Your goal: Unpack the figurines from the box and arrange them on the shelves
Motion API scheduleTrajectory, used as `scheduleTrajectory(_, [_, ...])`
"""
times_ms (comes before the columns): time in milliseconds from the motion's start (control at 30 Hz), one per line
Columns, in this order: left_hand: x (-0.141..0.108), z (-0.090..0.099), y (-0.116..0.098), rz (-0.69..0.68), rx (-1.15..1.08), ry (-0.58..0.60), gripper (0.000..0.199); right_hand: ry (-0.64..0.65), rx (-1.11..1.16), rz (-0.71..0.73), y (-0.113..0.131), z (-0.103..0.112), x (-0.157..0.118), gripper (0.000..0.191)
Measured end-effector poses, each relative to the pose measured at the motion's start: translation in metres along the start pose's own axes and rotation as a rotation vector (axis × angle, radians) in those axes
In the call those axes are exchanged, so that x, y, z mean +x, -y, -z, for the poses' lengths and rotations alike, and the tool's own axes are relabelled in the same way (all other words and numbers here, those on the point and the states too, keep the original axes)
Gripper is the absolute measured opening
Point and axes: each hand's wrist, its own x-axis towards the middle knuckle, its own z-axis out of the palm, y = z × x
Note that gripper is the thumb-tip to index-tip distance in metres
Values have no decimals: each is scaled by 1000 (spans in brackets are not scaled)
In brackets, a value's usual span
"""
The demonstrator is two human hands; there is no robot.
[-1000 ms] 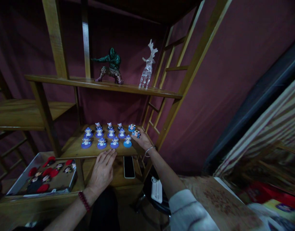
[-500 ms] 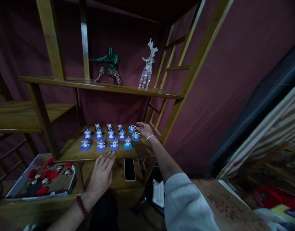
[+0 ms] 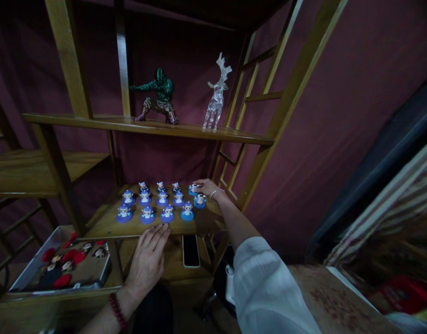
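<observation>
Arching over a honey-brown wooden shelf (image 3: 102,225), the right hand (image 3: 209,188) has its fingers on a small blue-based cartoon figurine (image 3: 194,189) at the back right, pinch unclear, far nearer it than the spread left hand (image 3: 147,262) at the shelf's front edge.

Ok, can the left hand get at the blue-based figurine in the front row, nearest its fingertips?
Probably yes: the left hand lies at the wooden shelf's front edge, just below the blue-based figurine; nothing stands between them.
</observation>
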Motion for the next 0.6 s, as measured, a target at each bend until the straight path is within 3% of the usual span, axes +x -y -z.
scheduleTrajectory(600, [0, -1, 0, 6, -10, 9, 52, -105, -141, 2, 6, -3, -4, 24])
